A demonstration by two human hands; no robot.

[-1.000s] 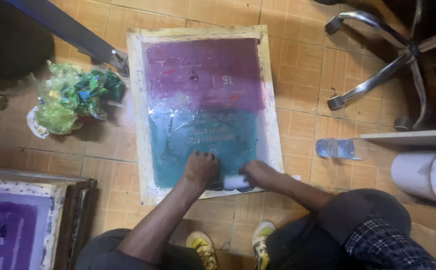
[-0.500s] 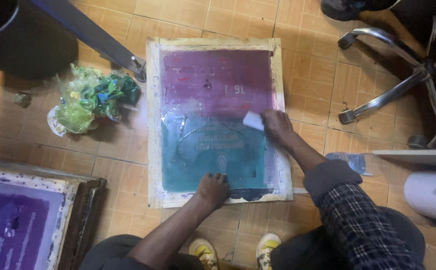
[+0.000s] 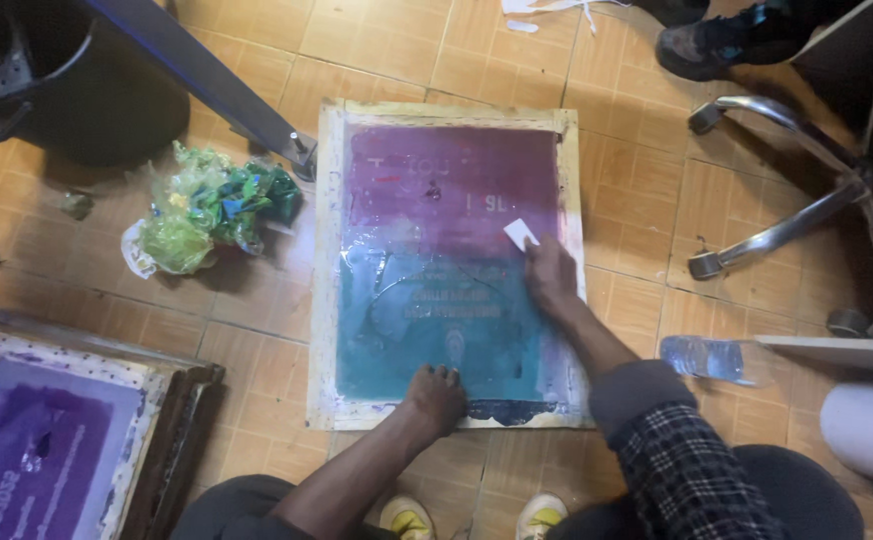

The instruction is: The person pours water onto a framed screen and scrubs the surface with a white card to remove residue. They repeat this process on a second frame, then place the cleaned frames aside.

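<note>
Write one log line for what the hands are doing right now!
right hand: holds small white scraper on printing screen | left hand: pressing screen's near edge | nearby: crumpled green plastic bag, water bottle

The right arm wears a dark plaid sleeve (image 3: 692,462) with thin pale lines, pushed up from the wrist. The left arm is bare. Yellow-and-white shoes (image 3: 472,517) and dark trousers (image 3: 777,500) show below.

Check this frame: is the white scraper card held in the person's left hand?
No, the right hand holds the white scraper card on the screen-printing frame, while the left hand presses flat near its lower edge.
</note>
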